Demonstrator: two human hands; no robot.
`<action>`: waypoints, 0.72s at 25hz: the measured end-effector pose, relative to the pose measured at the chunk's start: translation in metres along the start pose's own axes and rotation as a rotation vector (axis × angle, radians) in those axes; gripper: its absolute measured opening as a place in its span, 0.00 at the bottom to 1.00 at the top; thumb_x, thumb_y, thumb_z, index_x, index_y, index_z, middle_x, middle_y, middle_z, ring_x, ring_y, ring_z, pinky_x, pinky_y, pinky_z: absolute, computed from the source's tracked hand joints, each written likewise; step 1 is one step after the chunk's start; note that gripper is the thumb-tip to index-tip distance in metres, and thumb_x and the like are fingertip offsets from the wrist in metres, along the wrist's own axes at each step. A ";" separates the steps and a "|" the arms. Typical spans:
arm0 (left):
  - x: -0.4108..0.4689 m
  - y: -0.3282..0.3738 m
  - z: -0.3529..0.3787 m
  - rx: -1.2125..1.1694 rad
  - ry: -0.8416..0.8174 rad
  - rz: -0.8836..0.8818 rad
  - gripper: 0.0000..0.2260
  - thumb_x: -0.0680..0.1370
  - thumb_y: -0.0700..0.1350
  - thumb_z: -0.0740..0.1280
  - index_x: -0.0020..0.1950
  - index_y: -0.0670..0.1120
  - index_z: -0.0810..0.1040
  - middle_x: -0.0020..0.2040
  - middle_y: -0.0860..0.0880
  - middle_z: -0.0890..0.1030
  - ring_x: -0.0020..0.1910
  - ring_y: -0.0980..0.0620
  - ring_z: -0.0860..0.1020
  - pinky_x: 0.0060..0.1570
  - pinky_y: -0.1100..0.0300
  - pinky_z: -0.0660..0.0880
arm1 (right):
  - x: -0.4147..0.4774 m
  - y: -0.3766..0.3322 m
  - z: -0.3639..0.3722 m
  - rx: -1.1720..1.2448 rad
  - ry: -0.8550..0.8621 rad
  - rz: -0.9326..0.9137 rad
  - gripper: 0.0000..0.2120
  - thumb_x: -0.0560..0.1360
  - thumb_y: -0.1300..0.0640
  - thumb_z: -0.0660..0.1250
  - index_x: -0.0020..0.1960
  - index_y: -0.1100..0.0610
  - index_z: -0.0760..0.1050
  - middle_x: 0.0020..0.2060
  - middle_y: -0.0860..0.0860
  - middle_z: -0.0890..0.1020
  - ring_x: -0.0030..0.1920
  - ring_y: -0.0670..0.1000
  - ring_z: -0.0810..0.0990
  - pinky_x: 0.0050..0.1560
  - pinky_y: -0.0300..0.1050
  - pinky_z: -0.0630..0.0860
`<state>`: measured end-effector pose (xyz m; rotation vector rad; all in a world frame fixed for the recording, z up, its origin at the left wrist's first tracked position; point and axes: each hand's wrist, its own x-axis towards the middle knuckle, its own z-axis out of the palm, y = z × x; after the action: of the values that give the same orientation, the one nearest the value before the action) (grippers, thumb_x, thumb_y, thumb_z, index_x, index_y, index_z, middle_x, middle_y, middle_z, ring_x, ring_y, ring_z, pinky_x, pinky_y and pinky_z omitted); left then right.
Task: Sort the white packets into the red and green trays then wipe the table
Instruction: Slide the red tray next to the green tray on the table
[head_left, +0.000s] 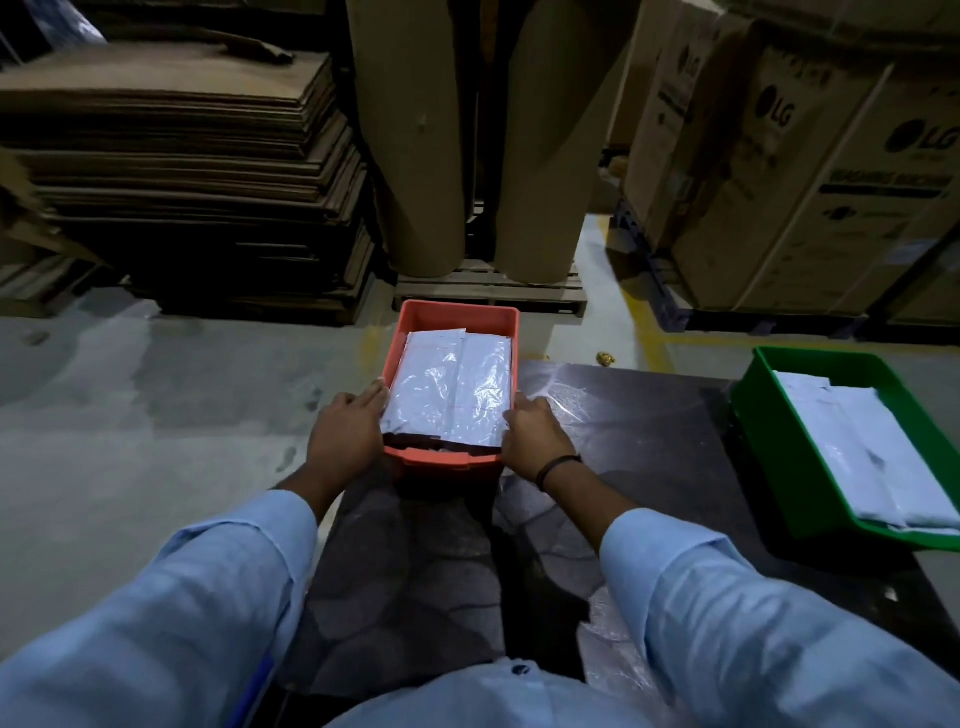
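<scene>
Sorting seems done: glossy white plastic packets (457, 389) fill the red plastic tray (457, 310) and green plastic tray (774, 457). The left hand (345, 431) and right hand (535, 439) grip the red one's 2 sides; wiping the dark table (649, 415) remains.

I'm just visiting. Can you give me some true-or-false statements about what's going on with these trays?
1. Both the left hand and the right hand hold the red tray. True.
2. The green tray is empty. False: white packets lie in it.
3. A packet pile lies in the red tray. True.
4. The green tray sits on the floor. False: it rests on the dark table, at the person's right.
</scene>
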<state>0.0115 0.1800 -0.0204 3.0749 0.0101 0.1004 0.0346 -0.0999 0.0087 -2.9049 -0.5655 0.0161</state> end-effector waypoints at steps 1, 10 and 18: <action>0.000 -0.008 -0.001 0.000 0.000 -0.002 0.25 0.75 0.46 0.69 0.72 0.49 0.73 0.76 0.51 0.72 0.53 0.37 0.77 0.52 0.50 0.76 | 0.003 -0.009 -0.001 0.004 0.007 -0.009 0.12 0.71 0.62 0.63 0.52 0.63 0.81 0.59 0.61 0.77 0.51 0.64 0.75 0.58 0.47 0.69; 0.000 -0.044 -0.011 -0.004 -0.037 -0.011 0.26 0.78 0.43 0.64 0.77 0.49 0.68 0.79 0.51 0.67 0.60 0.38 0.75 0.56 0.49 0.74 | 0.019 -0.051 0.001 -0.006 -0.001 -0.015 0.13 0.73 0.63 0.62 0.54 0.63 0.79 0.60 0.62 0.76 0.55 0.62 0.73 0.59 0.47 0.65; 0.000 -0.050 -0.011 -0.045 -0.069 -0.008 0.25 0.80 0.46 0.62 0.77 0.50 0.65 0.80 0.51 0.64 0.63 0.37 0.73 0.59 0.47 0.73 | 0.016 -0.060 0.002 -0.011 0.010 0.005 0.13 0.75 0.62 0.63 0.57 0.64 0.78 0.63 0.62 0.74 0.58 0.62 0.72 0.62 0.48 0.65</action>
<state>0.0110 0.2305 -0.0128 3.0316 0.0158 -0.0065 0.0275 -0.0387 0.0175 -2.9156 -0.5586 -0.0008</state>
